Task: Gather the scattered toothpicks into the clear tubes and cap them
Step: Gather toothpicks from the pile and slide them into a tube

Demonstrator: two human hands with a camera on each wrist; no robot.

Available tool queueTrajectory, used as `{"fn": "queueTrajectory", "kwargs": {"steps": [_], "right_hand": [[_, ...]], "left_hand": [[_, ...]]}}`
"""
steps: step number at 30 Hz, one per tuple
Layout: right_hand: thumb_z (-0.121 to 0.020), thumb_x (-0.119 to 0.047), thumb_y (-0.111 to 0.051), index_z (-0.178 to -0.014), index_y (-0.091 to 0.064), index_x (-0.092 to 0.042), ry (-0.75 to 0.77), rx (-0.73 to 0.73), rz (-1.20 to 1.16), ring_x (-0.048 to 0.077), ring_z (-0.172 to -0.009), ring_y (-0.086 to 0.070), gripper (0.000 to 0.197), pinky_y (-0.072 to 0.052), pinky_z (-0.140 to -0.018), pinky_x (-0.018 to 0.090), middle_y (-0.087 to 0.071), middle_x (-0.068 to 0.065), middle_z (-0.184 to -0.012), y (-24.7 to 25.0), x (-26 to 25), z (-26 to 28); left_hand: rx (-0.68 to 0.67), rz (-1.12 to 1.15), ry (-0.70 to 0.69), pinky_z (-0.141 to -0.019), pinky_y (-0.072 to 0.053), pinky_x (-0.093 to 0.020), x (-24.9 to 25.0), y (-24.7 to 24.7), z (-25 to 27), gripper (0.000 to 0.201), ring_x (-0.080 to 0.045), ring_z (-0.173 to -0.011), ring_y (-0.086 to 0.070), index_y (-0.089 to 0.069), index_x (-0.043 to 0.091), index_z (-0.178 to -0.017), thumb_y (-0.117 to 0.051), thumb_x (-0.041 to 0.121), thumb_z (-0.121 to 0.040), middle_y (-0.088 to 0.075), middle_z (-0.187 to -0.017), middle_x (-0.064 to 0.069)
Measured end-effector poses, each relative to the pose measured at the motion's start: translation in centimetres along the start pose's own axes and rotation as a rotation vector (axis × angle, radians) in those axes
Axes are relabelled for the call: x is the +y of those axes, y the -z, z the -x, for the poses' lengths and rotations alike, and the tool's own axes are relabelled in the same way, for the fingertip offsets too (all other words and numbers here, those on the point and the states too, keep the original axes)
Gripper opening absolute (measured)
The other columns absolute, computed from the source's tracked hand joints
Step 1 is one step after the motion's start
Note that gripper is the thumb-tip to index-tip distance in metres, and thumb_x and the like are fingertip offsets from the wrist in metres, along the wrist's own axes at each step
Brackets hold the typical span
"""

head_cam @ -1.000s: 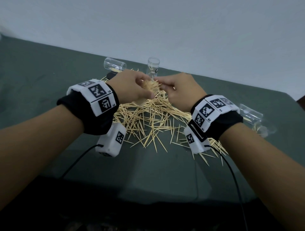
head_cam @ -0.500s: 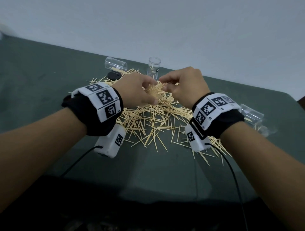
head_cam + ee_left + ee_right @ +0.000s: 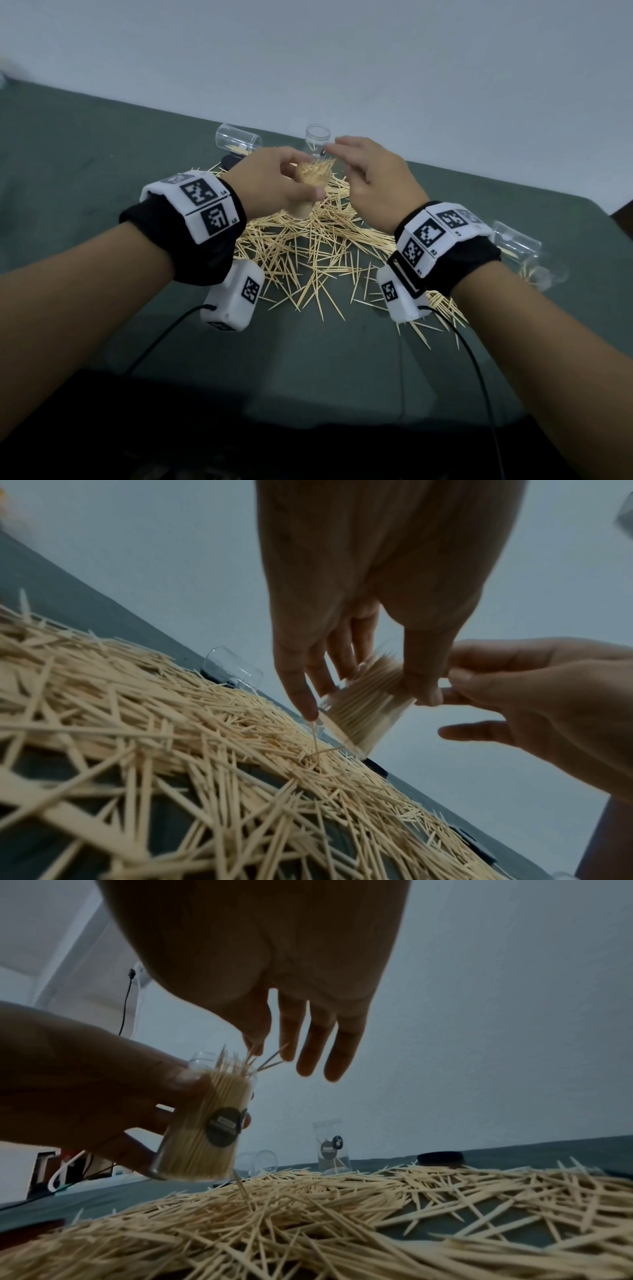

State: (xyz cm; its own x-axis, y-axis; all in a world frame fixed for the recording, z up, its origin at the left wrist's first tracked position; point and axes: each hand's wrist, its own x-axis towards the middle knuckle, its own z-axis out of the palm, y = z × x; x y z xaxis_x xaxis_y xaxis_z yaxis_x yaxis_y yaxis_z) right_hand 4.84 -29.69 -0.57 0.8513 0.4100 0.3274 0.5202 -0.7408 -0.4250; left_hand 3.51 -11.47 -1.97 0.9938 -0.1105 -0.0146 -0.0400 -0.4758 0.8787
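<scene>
Holding the packed tube (image 3: 310,186) just above the toothpick pile (image 3: 308,253), the left hand (image 3: 274,186) wraps thumb and fingers round its clear wall, mouth up and tipped slightly toward the other hand. Tube looks nearly full; tips bristle past the rim. To the far left of that hand an empty tube (image 3: 238,140) lies on its side, a dark cap (image 3: 230,160) just beside it. Beyond the knuckles an upright tube (image 3: 318,141) stands with only a few sticks in it. Right hand (image 3: 376,181) sits just right of the packed tube's mouth, fingers loosely spread; in the right wrist view thumb and forefinger appear to pinch a few loose sticks (image 3: 265,1060) at the rim, remaining fingers straight and free. Past the right wrist another tube (image 3: 517,243) lies on its side, with what seems a clear cap close by. Handling, as a guess: toothpicks are light, stiff, sharp at both ends, brittle if bent, and roll easily, so take them mid-length in small aligned bunches and feed them parallel to the tube axis. Tube wall is smooth, likely slick and thin, so grip it round the middle, firm, not crushing. Protruding tips likely need tamping down before a cap seats.
</scene>
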Motion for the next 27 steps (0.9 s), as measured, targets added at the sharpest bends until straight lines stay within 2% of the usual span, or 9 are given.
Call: {"fn": "queueTrajectory", "kwargs": {"steps": [3, 6, 8, 10, 11, 16, 20, 25, 27], "right_hand": [[-0.098, -0.004, -0.041, -0.143, -0.047, -0.026, 0.004, -0.201, 0.082, 0.014, -0.144, -0.028, 0.051, -0.017, -0.116, 0.022, -0.033, -0.004, -0.156, 0.3, -0.1, 0.3], [-0.097, -0.003, -0.045, -0.141, -0.048, -0.029, 0.023, -0.158, 0.030, 0.010, -0.139, -0.035, 0.051, -0.022, -0.115, 0.022, -0.041, -0.006, -0.151, 0.3, -0.3, 0.5], [-0.096, -0.007, -0.054, -0.135, -0.056, -0.027, -0.007, -0.014, 0.005, 0.007, -0.119, -0.053, 0.045, -0.037, -0.101, 0.014, -0.058, -0.003, -0.135, 0.3, -0.2, 0.3], [-0.093, -0.010, -0.061, -0.123, -0.066, -0.025, -0.077, 0.027, 0.027, 0.003, -0.095, -0.056, 0.034, -0.037, -0.077, 0.002, -0.067, -0.003, -0.116, 0.7, 0.0, 0.0], [-0.093, -0.012, -0.061, -0.116, -0.070, -0.024, -0.086, 0.012, 0.051, 0.004, -0.091, -0.056, 0.028, -0.037, -0.072, 0.005, -0.069, -0.003, -0.109, 0.8, 0.2, -0.2], [-0.092, -0.005, -0.058, -0.114, -0.072, -0.023, 0.065, -0.026, 0.243, 0.023, -0.095, -0.053, 0.032, -0.041, -0.078, 0.031, -0.054, 0.004, -0.100, 0.9, 0.5, 0.0], [-0.084, 0.009, -0.058, -0.112, -0.073, -0.019, 0.140, -0.006, 0.222, 0.022, -0.094, -0.047, 0.043, -0.036, -0.075, 0.028, -0.045, 0.001, -0.095, 0.8, 0.2, -0.1], [-0.086, -0.002, -0.066, -0.109, -0.074, -0.019, 0.213, 0.023, 0.125, 0.017, -0.086, -0.060, 0.029, -0.046, -0.082, 0.030, -0.071, 0.003, -0.090, 0.5, -0.2, 0.0], [-0.087, -0.001, -0.063, -0.110, -0.073, -0.016, 0.145, 0.102, 0.035, 0.015, -0.090, -0.064, 0.029, -0.048, -0.086, 0.027, -0.073, 0.001, -0.095, 0.5, 0.1, 0.1]], "left_hand": [[-0.016, -0.013, 0.000, -0.087, -0.054, -0.035, -0.4, 0.0, -0.1, 0.068, -0.010, -0.099, -0.065, -0.055, 0.029, -0.132, -0.082, 0.043, -0.071, -0.065, -0.111, 0.009], [-0.024, -0.019, -0.010, -0.091, -0.053, -0.035, -0.2, -0.1, 0.2, 0.061, -0.007, -0.098, -0.065, -0.058, 0.028, -0.128, -0.082, 0.040, -0.073, -0.066, -0.106, 0.013], [-0.029, -0.015, -0.017, -0.088, -0.053, -0.032, 0.2, -0.1, 0.3, 0.055, -0.007, -0.095, -0.066, -0.060, 0.028, -0.125, -0.081, 0.035, -0.075, -0.067, -0.103, 0.013], [-0.058, -0.025, -0.026, -0.088, -0.054, -0.031, 0.3, -0.2, 0.5, 0.053, -0.007, -0.095, -0.068, -0.062, 0.028, -0.123, -0.082, 0.031, -0.075, -0.069, -0.103, 0.011], [-0.078, -0.038, -0.030, -0.088, -0.055, -0.034, 0.4, -0.3, 0.6, 0.053, -0.008, -0.095, -0.068, -0.062, 0.027, -0.124, -0.082, 0.030, -0.074, -0.069, -0.104, 0.010], [-0.097, -0.111, -0.018, -0.083, -0.058, -0.048, 0.3, -0.8, 0.7, 0.061, -0.018, -0.093, -0.070, -0.057, 0.030, -0.128, -0.082, 0.034, -0.073, -0.066, -0.108, 0.007], [-0.110, -0.098, -0.025, -0.085, -0.058, -0.045, 0.3, -0.7, 0.7, 0.063, -0.014, -0.095, -0.069, -0.058, 0.028, -0.129, -0.083, 0.035, -0.072, -0.068, -0.108, 0.006], [-0.134, -0.102, -0.057, -0.079, -0.052, -0.022, 0.5, -0.8, 0.9, 0.061, -0.008, -0.103, -0.063, -0.057, 0.028, -0.131, -0.081, 0.034, -0.075, -0.064, -0.115, 0.002], [-0.126, -0.064, -0.036, -0.082, -0.054, -0.028, 0.3, -0.8, 0.8, 0.063, -0.011, -0.102, -0.064, -0.057, 0.029, -0.132, -0.082, 0.034, -0.074, -0.063, -0.116, 0.002]]}}
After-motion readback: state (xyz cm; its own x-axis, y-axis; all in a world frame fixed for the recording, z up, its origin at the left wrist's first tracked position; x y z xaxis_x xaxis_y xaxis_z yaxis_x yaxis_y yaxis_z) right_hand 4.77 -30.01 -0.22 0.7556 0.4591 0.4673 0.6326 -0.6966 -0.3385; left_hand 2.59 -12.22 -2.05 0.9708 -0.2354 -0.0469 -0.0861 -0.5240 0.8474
